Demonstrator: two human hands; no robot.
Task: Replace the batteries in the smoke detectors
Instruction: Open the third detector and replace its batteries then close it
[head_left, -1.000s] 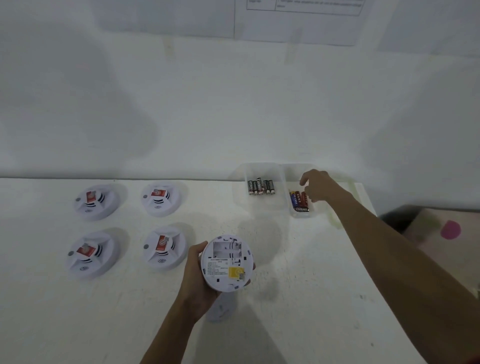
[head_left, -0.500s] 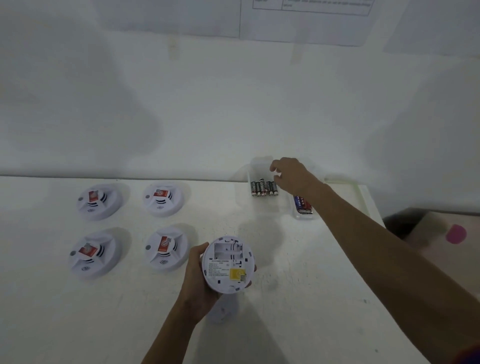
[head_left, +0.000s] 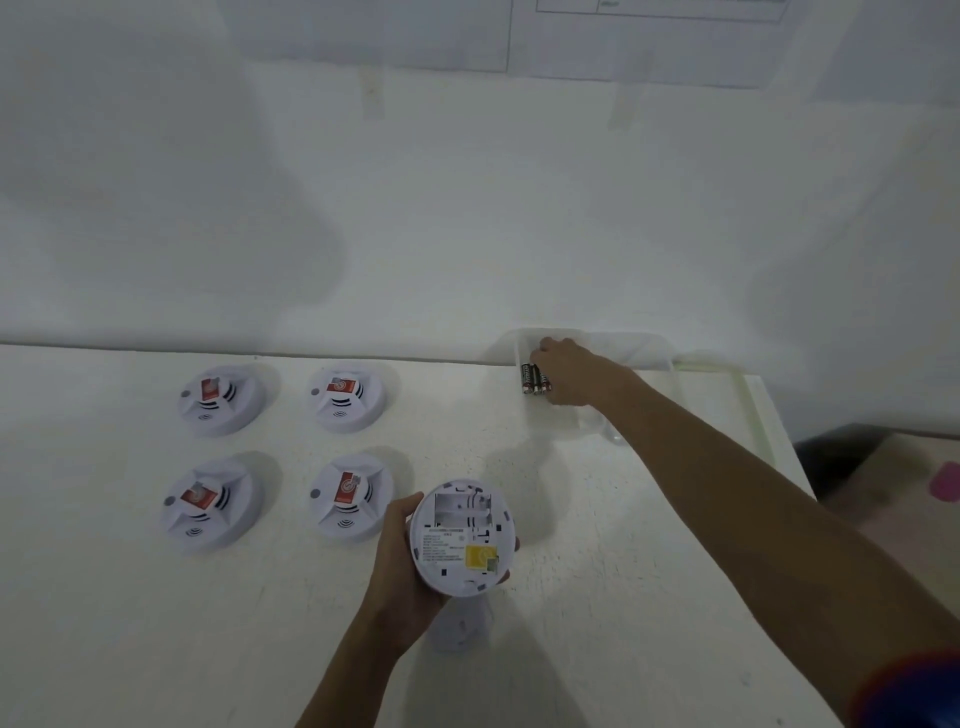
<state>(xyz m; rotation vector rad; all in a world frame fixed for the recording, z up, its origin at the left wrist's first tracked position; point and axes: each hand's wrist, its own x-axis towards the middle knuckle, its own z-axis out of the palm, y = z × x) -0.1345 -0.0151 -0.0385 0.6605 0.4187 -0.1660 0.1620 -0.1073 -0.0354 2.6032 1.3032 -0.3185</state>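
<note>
My left hand (head_left: 402, 566) grips a white smoke detector (head_left: 462, 535) above the table, its back turned up and its battery bay empty. Under it on the table lies a white cover piece (head_left: 460, 631). My right hand (head_left: 569, 374) reaches into the left clear bin (head_left: 563, 418) at the back, fingers bent down onto the black batteries (head_left: 531, 378). The hand hides most of them, and I cannot make out whether it holds one.
Four more white smoke detectors with red labels lie face up on the left: (head_left: 221, 397), (head_left: 345, 397), (head_left: 210, 501), (head_left: 350, 493). A second clear bin (head_left: 649, 345) stands right of the first, mostly behind my arm. The table's right edge (head_left: 779, 447) is close by.
My right hand moved left from the right bin with the red and blue batteries to the left bin and dropped onto the black batteries. My left hand kept the detector still.
</note>
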